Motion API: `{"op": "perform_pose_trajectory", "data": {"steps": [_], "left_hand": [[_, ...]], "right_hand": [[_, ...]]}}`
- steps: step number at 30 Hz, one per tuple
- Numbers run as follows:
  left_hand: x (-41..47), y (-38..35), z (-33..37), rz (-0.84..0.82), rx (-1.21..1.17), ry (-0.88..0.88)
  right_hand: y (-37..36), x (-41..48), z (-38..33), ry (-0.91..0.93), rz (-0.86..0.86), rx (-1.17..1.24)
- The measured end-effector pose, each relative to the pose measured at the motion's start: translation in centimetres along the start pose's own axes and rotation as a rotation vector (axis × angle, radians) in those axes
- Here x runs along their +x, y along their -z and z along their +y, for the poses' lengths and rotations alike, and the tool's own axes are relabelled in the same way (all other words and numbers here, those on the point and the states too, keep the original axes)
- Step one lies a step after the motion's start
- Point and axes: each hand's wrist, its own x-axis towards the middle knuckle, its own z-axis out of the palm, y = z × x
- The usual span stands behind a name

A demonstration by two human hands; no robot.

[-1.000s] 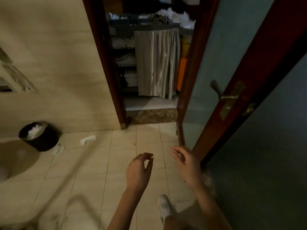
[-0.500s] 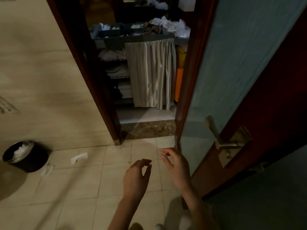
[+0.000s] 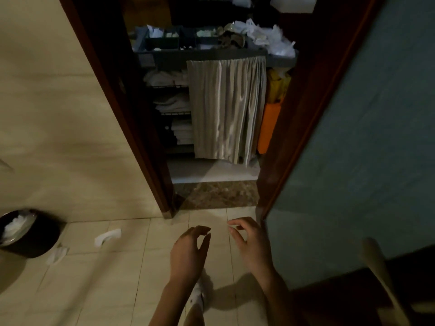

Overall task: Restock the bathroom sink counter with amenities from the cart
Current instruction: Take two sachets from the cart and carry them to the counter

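The fingers (image 3: 200,229) of the left hand (image 3: 188,251) hang loosely curled, thumb near the forefinger, holding nothing. Those of the right hand (image 3: 253,245) are likewise relaxed and empty. The two hands float side by side, apart, palms turned inward, low in the view at 6 o'clock above the tiled floor (image 3: 117,278). A white shoe (image 3: 197,295) shows under the left wrist. At 3 o'clock from the right hand stands the open door (image 3: 364,137), its handle (image 3: 376,267) a blur at 4 o'clock. At 12 o'clock, through the doorway, stands the cart (image 3: 211,58). It has amenities (image 3: 169,37) in its top bins, white bags (image 3: 270,36) heaped at the right end, a curtain (image 3: 228,109) over the front, and towels (image 3: 169,100) on shelves left of the curtain. At 9 o'clock a black bin (image 3: 30,234) sits by the wall, with paper scraps (image 3: 107,236) on the floor between it and the hands.
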Motion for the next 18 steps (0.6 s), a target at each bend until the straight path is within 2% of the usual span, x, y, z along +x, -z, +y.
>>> {"op": "perform_pose_trajectory", "data": {"steps": [8,13,18], "left_hand": [[14.5,5.8,-2.7,0.073,-0.039,-0.027],[18.6,6.4,-5.3,0.048,-0.071,0.009],[20.6,6.1,-6.8,-0.013,-0.072,0.039]], "right_hand": [[-4.4,13.6,-4.8,0.003,-0.090,-0.133],[-7.0,17.6,-6.1,0.093,-0.017,-0.122],[-9.0,18.9,-6.2,-0.003,-0.090,-0.172]]}}
